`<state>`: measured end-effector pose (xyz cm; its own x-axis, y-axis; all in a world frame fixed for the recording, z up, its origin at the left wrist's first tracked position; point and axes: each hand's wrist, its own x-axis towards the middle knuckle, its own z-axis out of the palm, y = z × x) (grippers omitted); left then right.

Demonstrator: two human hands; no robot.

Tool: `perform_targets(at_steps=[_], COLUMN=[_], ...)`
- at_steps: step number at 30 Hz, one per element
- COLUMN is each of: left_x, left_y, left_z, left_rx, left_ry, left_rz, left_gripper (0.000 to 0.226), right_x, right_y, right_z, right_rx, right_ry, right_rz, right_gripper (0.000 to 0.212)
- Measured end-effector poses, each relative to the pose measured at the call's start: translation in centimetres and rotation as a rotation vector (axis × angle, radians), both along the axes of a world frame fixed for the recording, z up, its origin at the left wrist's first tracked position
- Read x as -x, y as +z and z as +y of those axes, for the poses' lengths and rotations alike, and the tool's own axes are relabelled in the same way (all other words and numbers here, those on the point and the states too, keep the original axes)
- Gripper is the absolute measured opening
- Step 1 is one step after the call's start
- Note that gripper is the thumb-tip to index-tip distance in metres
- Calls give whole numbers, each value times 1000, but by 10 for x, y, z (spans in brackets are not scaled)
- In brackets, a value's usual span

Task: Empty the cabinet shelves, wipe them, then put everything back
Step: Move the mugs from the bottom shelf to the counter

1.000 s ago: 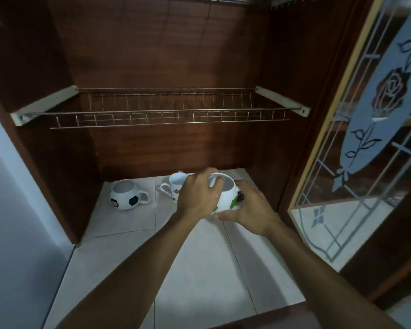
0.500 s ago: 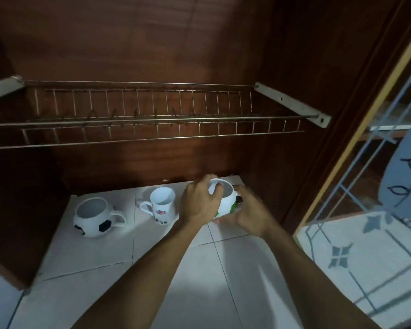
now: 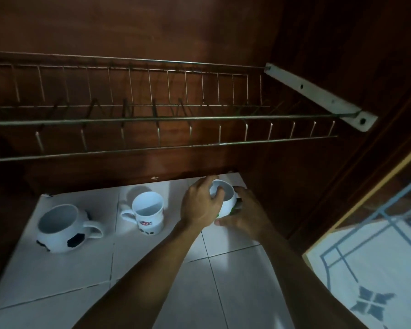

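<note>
The cabinet walls (image 3: 199, 32) are dark wood with a low sheen, the grain faint. The rack (image 3: 152, 118) is thin shiny metal wire — its bracket (image 3: 318, 96) matt and pale. Floor tiles (image 3: 235, 293) and three mugs (image 3: 148, 212) look glazed, smooth, glossy.

A white football mug (image 3: 62, 230) bears black patches, the white mug (image 3: 148, 213) a red label over dark spots, the white cup (image 3: 226, 200) green marks, on white tiles (image 3: 242, 293) against reddish-brown cabinet wood (image 3: 152, 27).
</note>
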<state>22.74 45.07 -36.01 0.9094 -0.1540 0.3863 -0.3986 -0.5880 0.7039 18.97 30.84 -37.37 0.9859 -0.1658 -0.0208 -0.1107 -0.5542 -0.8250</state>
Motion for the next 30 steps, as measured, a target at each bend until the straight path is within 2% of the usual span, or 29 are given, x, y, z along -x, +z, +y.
perform_targets(at_steps=[7,10,14,19,23,26,30], left_x=[-10,-12,-12,-13,-10,-11,-12], left_y=[-18,-21,-24,-26,-25,-25,-24], left_z=[-3,-3,-3,-4,-4,-3,-2], left_rx=[15,20,38,35,26,16,-8], left_ry=[-2,-6,2,-2,-25,-37,-48], left_rz=[5,2,14,21,41,51,24], left_gripper=[45,47,42,42,48,47,47], right_x=[-11,-10,-8,-15,-12,-9,-4], right_y=[-17,-14,-20,-30,-24,-21,-18], right_z=[-5,-8,-2,-4,-2,2,6], right_rx=[6,89,0,49,101,104,217], right_ry=[35,50,8,36,40,30,11], right_rz=[80,44,45,107,53,8,-54], right_gripper=[100,97,104,105,101,108,107])
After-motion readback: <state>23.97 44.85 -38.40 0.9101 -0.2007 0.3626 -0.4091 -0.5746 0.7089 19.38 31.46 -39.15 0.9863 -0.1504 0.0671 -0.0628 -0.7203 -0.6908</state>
